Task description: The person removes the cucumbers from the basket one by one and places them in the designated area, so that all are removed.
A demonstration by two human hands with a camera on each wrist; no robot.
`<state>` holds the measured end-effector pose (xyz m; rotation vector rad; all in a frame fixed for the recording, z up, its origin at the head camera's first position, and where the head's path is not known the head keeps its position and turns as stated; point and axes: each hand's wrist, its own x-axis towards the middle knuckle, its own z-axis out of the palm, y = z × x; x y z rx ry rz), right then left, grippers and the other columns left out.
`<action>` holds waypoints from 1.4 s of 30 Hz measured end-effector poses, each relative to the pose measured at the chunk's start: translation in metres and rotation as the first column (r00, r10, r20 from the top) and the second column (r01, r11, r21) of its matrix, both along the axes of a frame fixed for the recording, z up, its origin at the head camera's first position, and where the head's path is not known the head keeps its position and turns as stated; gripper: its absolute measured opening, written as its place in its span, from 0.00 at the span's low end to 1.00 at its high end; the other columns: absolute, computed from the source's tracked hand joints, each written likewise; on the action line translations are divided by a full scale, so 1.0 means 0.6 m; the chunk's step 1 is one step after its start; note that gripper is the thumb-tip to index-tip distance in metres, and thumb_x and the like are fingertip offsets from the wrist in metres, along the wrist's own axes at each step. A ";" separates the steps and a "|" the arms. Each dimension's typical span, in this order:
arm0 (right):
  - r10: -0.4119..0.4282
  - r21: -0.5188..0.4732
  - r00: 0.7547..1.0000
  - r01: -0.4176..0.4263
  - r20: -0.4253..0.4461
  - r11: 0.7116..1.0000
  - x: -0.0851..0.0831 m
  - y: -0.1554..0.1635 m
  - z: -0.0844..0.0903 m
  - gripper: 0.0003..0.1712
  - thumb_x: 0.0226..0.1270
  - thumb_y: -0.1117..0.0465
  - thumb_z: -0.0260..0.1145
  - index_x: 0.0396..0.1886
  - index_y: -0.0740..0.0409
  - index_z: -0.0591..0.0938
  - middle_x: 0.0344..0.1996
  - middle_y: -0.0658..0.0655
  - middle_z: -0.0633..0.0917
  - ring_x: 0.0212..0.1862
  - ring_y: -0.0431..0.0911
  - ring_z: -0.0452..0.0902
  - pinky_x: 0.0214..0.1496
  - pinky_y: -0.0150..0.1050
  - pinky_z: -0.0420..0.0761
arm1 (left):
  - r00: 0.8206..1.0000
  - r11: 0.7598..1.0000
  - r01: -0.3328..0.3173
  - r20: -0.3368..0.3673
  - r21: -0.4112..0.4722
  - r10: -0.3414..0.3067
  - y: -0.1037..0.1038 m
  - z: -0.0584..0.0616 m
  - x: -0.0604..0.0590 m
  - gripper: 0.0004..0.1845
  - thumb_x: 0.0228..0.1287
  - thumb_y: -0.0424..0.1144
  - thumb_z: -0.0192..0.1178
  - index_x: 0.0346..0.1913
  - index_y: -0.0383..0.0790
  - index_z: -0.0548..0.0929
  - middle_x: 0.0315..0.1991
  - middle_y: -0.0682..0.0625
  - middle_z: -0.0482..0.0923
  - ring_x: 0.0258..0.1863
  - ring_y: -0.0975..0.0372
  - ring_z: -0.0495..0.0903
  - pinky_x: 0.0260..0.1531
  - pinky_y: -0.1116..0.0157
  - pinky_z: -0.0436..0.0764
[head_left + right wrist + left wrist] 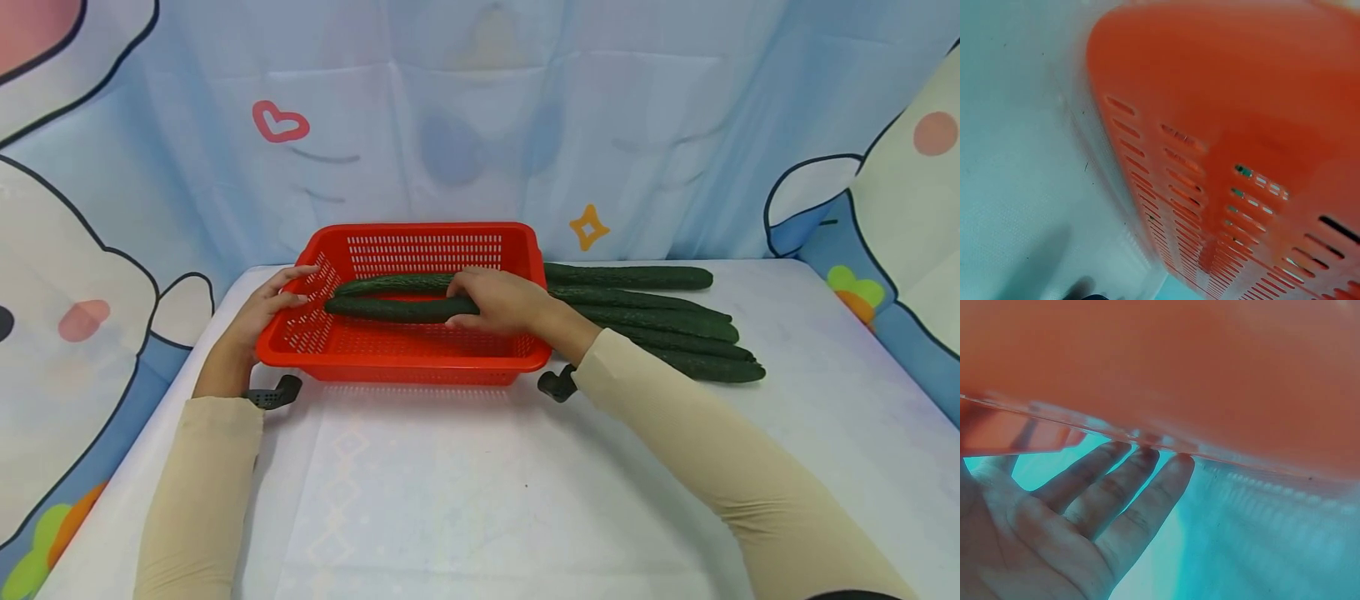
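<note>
The right hand (501, 300) curls round the near cucumber (397, 309) at its right end, holding it lengthwise inside the red basket (405, 354), low over the floor and parallel to a second cucumber (393, 284) that lies just behind it; that alignment suits the basket's long axis, so the long fruits fit side by side. The left hand (266, 304) rests against the basket's left rim with fingers straight and relaxed, seemingly to steady it against sliding on the tabletop (465, 492); the left wrist view shows those fingers (1141, 500) flat under the orange-red edge. Four more cucumbers (660, 325) lie stacked just right of the basket, within easy reach of the right hand.
</note>
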<state>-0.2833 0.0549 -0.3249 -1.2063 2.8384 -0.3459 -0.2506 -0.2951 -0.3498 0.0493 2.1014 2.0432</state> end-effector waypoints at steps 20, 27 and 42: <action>0.015 -0.115 0.995 -0.026 -0.100 0.993 0.008 0.003 0.004 0.19 0.58 0.48 0.64 0.49 0.46 0.77 0.47 0.46 0.76 0.43 0.39 0.73 0.45 0.37 0.78 | 1.000 0.999 0.020 -0.011 0.025 -0.019 0.000 0.002 0.002 0.26 0.67 0.36 0.48 0.67 0.55 0.62 0.66 0.47 0.55 0.56 0.52 0.69 0.43 0.60 0.82; 0.017 -0.210 0.989 -0.048 -0.147 0.977 0.009 0.007 0.005 0.18 0.57 0.49 0.65 0.47 0.46 0.78 0.44 0.46 0.77 0.40 0.38 0.73 0.41 0.35 0.78 | 1.000 1.000 -0.007 0.001 0.008 0.007 0.000 0.001 0.002 0.26 0.67 0.37 0.49 0.66 0.57 0.62 0.66 0.48 0.56 0.56 0.52 0.69 0.44 0.61 0.81; 0.046 -0.390 0.966 -0.145 -0.254 0.909 0.011 0.016 0.004 0.17 0.57 0.51 0.65 0.46 0.50 0.80 0.42 0.49 0.78 0.42 0.39 0.75 0.47 0.36 0.79 | 1.000 1.000 -0.006 -0.007 0.017 0.007 -0.001 -0.004 0.001 0.27 0.66 0.37 0.51 0.66 0.59 0.63 0.66 0.48 0.56 0.59 0.50 0.66 0.47 0.58 0.79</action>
